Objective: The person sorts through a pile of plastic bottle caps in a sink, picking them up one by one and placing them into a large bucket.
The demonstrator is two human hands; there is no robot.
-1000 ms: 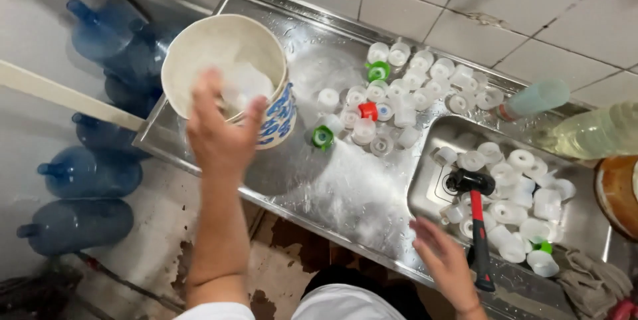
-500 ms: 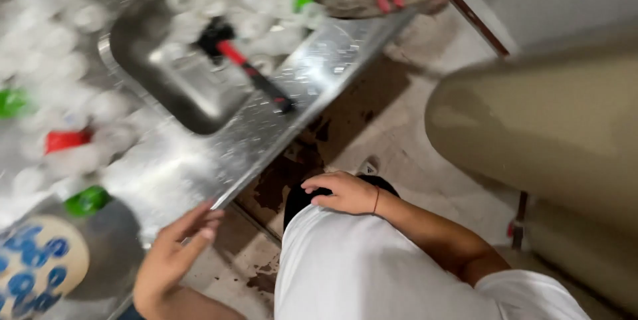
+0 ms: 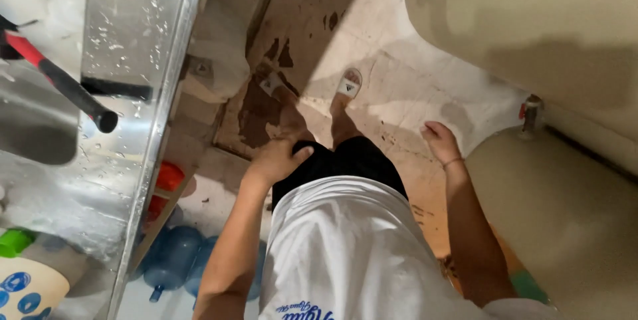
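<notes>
Counter (image 3: 143, 61): shiny silver steel, speckled with water drops. Tool handle (image 3: 63, 84): red near head, black toward grip end. Bucket (image 3: 26, 293): cream with blue blotch pattern. Cap (image 3: 12, 241): bright green. Water jugs (image 3: 174, 260): translucent blue. Object under counter (image 3: 166, 184): orange-red. Shirt (image 3: 352, 260): white, blue script at hem. Shorts (image 3: 352, 160): black. Sandal (image 3: 348, 85): white with dark mark. Floor (image 3: 399, 87): pale beige, dark brown stains. Tanks (image 3: 565, 213): dull beige.
</notes>
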